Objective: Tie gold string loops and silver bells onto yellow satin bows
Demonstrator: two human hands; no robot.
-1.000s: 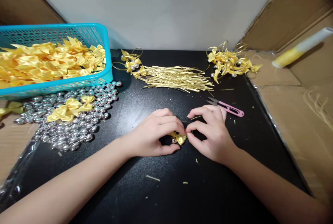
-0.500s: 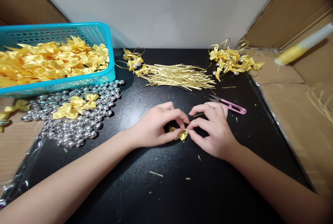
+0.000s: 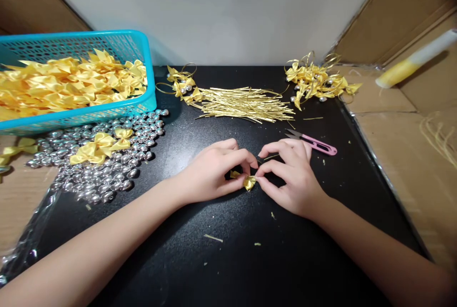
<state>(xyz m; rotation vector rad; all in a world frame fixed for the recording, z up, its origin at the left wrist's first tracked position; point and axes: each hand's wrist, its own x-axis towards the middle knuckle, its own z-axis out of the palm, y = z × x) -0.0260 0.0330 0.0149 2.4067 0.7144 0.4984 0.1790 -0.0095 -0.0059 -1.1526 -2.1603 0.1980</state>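
Note:
At the middle of the black table point(image 3: 171, 259), my left hand point(image 3: 222, 170) pinches a small yellow ribbon bow point(image 3: 249, 183) between thumb and fingers. My right hand point(image 3: 290, 173) meets it from the right, its thumb and index fingertips pressed together at the bow's edge. What those right fingertips hold is too small to make out; a thin gold cord end shows beside them. Just behind my right hand lies a pair of pink thread snips point(image 3: 319, 144), blades pointing left.
A blue basket point(image 3: 152, 78) of yellow bows stands back left, with silver beads point(image 3: 116, 181) and loose bows point(image 3: 94, 149) before it. Gold cords point(image 3: 246, 104) lie at the back, between bow-and-bead ornaments point(image 3: 183, 85) and a larger ornament pile point(image 3: 317, 81). Cord scraps point(image 3: 213, 238) dot the table.
Both hands stay at the bow with almost the same pinch. The whole view has shifted very slightly; nothing else has visibly moved.

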